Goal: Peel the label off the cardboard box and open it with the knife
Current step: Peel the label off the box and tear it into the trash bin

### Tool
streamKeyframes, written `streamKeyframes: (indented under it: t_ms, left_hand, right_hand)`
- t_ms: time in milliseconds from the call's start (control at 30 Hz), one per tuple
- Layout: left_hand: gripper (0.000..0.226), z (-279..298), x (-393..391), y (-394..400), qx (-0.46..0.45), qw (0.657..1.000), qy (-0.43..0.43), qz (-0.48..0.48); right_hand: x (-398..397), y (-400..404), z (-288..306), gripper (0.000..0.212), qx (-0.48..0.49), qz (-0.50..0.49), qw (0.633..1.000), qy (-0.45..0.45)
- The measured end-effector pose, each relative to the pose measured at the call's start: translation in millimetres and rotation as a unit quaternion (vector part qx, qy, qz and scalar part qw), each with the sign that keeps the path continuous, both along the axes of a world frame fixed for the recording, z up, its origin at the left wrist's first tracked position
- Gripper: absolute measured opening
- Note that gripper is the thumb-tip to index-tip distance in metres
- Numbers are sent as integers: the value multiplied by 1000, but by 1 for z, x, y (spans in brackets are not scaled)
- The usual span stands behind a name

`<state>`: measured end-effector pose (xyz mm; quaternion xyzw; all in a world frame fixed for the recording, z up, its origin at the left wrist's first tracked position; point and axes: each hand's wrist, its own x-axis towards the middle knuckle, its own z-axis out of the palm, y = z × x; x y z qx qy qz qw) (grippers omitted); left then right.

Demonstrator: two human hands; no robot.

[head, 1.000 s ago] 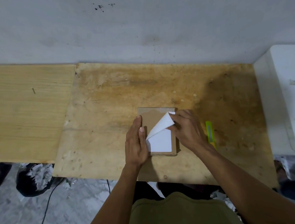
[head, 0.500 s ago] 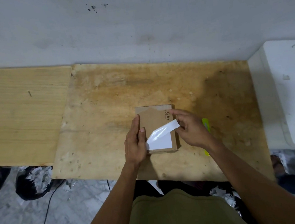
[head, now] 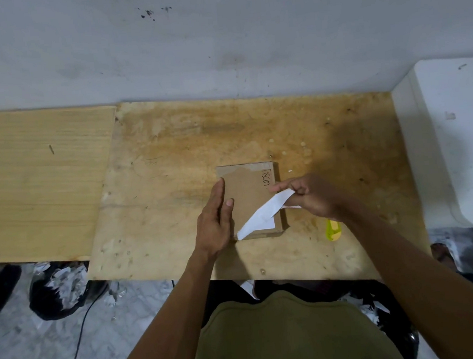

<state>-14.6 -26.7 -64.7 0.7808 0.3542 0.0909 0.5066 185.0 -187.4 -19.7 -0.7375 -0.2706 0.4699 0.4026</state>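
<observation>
— Pinching what, exactly?
— Your right hand pinches the white label, lifted off the cardboard box except at its near edge.
— And your other hand?
— Your left hand lies flat, fingers straight along the box's left side, on the bench. The yellow knife lies just beside your right wrist.

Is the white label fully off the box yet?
Not yet. The right hand pinches the label lifted across the cardboard box, but its near corner still sticks by the box's front edge.
</observation>
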Motion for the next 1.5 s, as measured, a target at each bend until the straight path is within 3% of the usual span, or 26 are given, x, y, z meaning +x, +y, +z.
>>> streamKeyframes:
  t_ms: [200,333,500,833,1000,1067,1167,1267,1400,1500]
  left_hand:
    - [53,7,1,1,48,998,17,-22]
    - [53,9,3,-1,53,998,19,-24]
    - [54,7,3,0,69,997,17,-28]
    - [54,16,6,2,104,992,71,-14]
    - [45,53,10,-4,130,989,-43,60]
    - [40,71,16,-5,200,975,-93,-1]
    - [36,88,38,-5,317,929,-124,-148]
    - [36,101,48,1,375,886,-134,-236]
    - [42,98,39,9,360,893,-91,-253]
    - [47,103,35,11,318,909,-61,-263]
  right_hand:
    - [16,-9,8,38,-33,-58,996,-63]
    - [37,-15,24,19,8,-202,979,-36]
    - [47,-15,28,36,-24,-261,963,-71]
    - [2,-3,26,48,-57,-257,961,-88]
    - [-8,-2,35,45,-43,-243,963,-106]
    - [-10,-3,40,47,-36,-239,964,-116]
    - [-11,4,50,49,-30,-233,965,-115]
    - [-19,10,70,48,-5,-250,964,-96]
    - [-25,8,77,33,38,-215,976,-2]
    - [-28,5,85,29,54,-183,982,-7]
